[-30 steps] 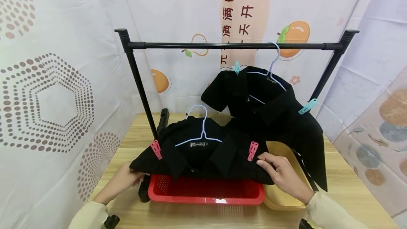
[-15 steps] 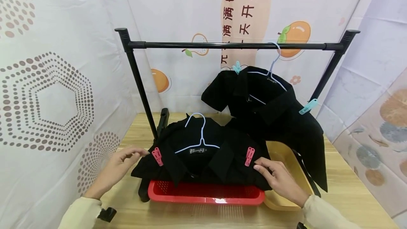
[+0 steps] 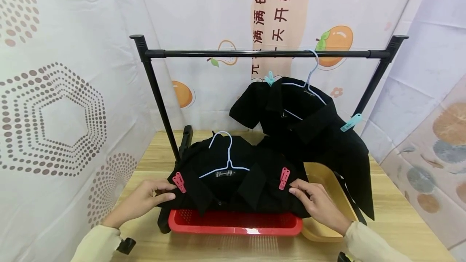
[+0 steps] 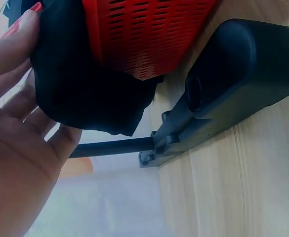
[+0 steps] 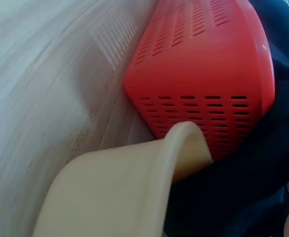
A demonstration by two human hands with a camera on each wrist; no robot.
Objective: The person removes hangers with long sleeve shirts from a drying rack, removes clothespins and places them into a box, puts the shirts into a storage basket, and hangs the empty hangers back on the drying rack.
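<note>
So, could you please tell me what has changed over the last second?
The left hand let go of the sleeve end of the front black shirt, lifted clear, and now pinches its cloth beside the left pink clip. The front black shirt and its hanger sank slightly. The right hand stays beside the right pink clip; the hanging shirt, rack and red basket are unchanged.

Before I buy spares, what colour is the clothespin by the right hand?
The clothespin is pink, clearest in head view.
</note>
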